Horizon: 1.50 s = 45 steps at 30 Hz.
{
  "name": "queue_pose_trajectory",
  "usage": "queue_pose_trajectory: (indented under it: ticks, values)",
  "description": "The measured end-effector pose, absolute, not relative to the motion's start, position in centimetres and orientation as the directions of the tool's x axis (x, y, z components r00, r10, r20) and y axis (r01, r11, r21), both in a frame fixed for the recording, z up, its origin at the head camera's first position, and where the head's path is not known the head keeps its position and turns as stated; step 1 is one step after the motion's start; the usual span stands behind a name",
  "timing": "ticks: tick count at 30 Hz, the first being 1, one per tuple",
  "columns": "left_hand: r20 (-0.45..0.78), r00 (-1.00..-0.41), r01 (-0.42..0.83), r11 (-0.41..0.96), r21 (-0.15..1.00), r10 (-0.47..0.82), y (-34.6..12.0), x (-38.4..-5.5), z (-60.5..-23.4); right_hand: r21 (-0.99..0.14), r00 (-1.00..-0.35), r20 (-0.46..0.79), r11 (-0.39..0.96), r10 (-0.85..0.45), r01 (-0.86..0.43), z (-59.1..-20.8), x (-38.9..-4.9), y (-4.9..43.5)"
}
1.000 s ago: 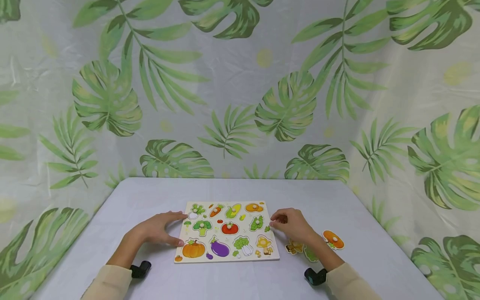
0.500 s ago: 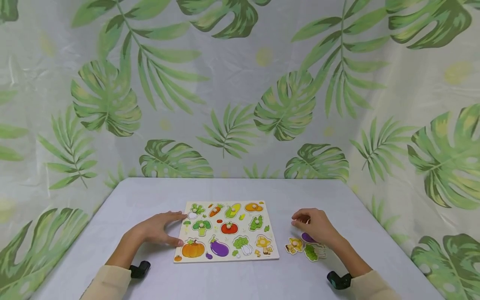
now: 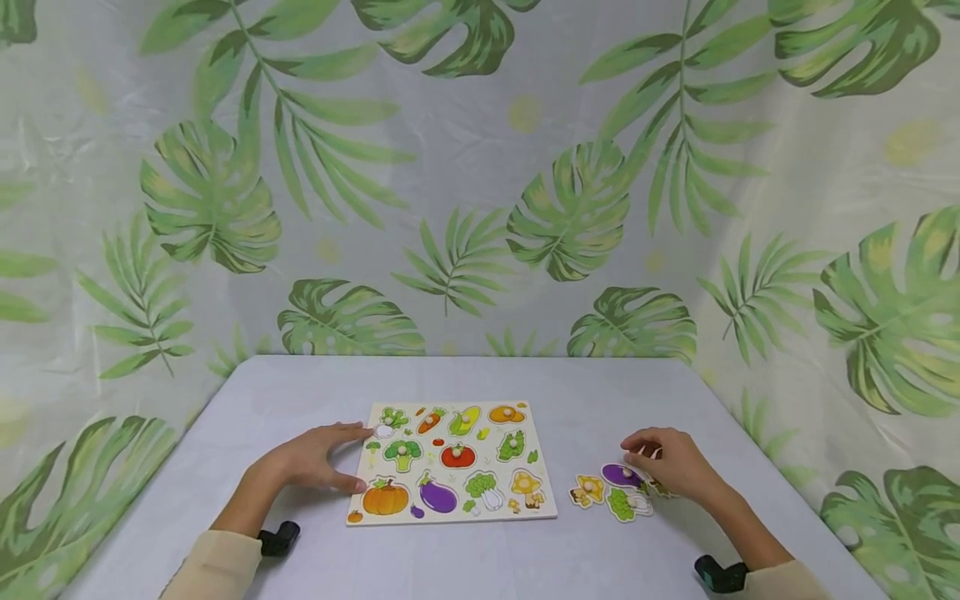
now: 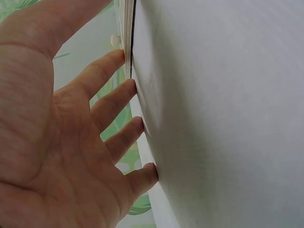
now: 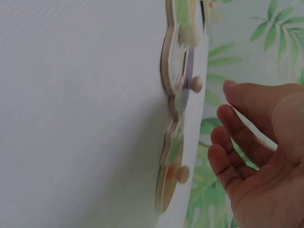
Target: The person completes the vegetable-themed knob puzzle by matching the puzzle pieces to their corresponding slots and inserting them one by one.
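Observation:
A wooden vegetable peg puzzle board (image 3: 543, 510) lies on the table. My left hand (image 3: 311, 458) rests at its left side, fingertips and thumb touching the edge, fingers spread and fairly straight. Over the loose puzzle pieces, my right hand (image 3: 667, 458) hovers with nothing in it, its fingers loosely bent and thumb apart. Nearest to it is the purple eggplant piece (image 3: 617, 475). Just in front are the leafy cabbage piece (image 3: 621, 504) and, to the left, the mushroom piece (image 3: 587, 490). An orange pumpkin piece (image 5: 172, 183) is mostly hidden under the right hand in the head view.
Knobbed pieces, including a tomato (image 3: 457, 456) and broccoli (image 3: 402, 454), fill the board's upper two rows. Its front row shows a pumpkin picture (image 3: 386, 500) and others without knobs. A leaf-patterned curtain (image 3: 480, 167) stands around the white table (image 3: 450, 562).
My right hand has moved right, away from the board's right side to above the loose pieces, uncovering the eggplant and cabbage pieces and covering the pumpkin piece. The left hand has stayed put.

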<state>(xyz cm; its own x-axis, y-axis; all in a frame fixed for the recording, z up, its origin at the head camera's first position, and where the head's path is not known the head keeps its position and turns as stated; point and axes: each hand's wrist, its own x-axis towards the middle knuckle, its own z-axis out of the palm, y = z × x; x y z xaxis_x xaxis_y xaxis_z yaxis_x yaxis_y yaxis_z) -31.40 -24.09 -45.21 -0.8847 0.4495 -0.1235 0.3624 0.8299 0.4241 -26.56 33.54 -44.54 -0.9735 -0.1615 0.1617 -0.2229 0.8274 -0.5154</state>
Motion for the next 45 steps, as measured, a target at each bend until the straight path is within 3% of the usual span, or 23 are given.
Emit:
queue_pose_trajectory:
  ticks: [11,18,45]
  values:
    - [-0.122,-0.885,0.365,0.833,0.415,0.449,-24.1,-31.4,-45.4,-0.517,-0.975,0.150,0.828,-0.162,-0.217,-45.5,-25.2,36.9]
    - [-0.125,-0.886,0.360,0.834,0.418,0.446,-24.1,-31.3,-45.3,-0.547,-0.985,0.079,0.820,-0.151,-0.170,-45.8,-24.4,38.4]
    - [-0.122,-0.883,0.364,0.826,0.431,0.453,-24.1,-31.3,-45.3,-0.534,-0.989,0.039,0.834,-0.144,-0.143,-46.2,-24.5,39.6]
